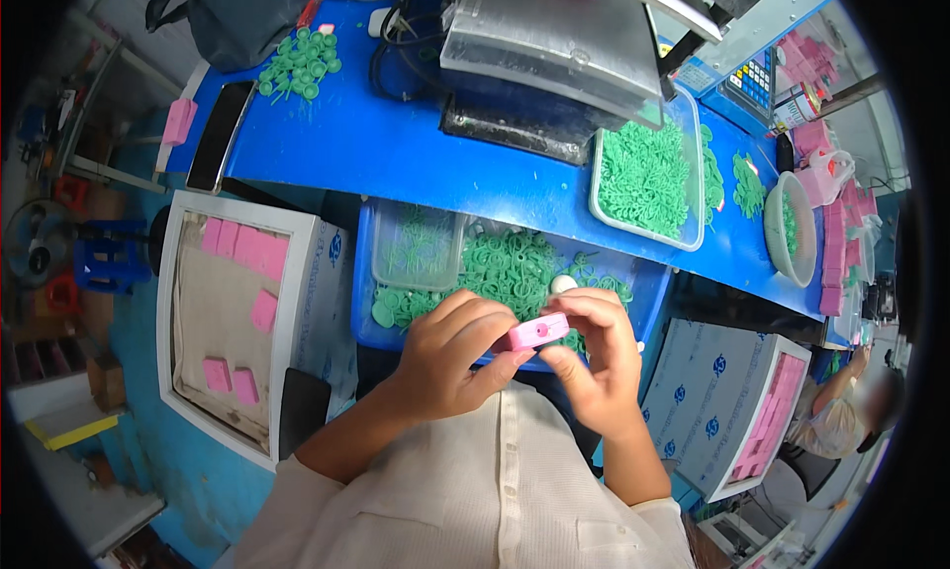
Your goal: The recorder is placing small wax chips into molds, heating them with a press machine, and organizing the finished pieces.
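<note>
In front of my chest, over the blue bin, a small pink block (539,331) with a round hole in its facing side is held level. My left hand (450,356) is closed on its left end, thumb below and fingers bent above. Curled round the right end is my right hand (602,361), its fingers at the top edge and its thumb just beneath. Behind the hands, green plastic pieces (510,267) fill the blue bin (364,307). A white round thing (564,284) shows just beyond my right fingers.
A clear tub (460,257) stands inside the bin. On the blue table (396,139) are a metal machine (554,59), a tub of green pieces (643,178), a phone (222,134) and a bowl (792,228). Boxes holding pink blocks flank me, left (223,302) and right (767,416).
</note>
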The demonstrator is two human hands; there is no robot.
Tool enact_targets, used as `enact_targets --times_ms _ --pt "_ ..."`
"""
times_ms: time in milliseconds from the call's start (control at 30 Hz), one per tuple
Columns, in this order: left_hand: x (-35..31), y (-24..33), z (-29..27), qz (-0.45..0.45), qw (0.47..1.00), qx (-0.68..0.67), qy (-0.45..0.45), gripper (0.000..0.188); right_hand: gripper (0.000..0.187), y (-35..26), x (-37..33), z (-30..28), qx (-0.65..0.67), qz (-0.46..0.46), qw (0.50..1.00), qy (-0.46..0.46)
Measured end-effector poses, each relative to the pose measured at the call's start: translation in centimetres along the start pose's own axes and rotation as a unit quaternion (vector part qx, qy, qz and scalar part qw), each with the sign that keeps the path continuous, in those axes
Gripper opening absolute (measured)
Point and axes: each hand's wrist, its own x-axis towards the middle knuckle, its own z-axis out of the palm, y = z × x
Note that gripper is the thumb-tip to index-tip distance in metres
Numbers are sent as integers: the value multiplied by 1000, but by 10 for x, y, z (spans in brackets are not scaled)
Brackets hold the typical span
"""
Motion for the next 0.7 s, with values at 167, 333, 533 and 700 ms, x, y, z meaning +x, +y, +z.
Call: enact_targets --times_ms 167,333,533,700 --pt "3 -1 -3 59 995 74 25 24 46 -13 5 -1 -153 -90 984 2" --pt "9 4 -9 133 972 194 -1 29 29 -21 9 -5 -218 -110 969 20" --pt "8 6 -15 161 957 238 -31 27 18 -22 8 -6 -210 -104 972 9" --pt "7 5 -17 166 953 251 -28 28 17 -21 5 -7 -215 -95 972 4"
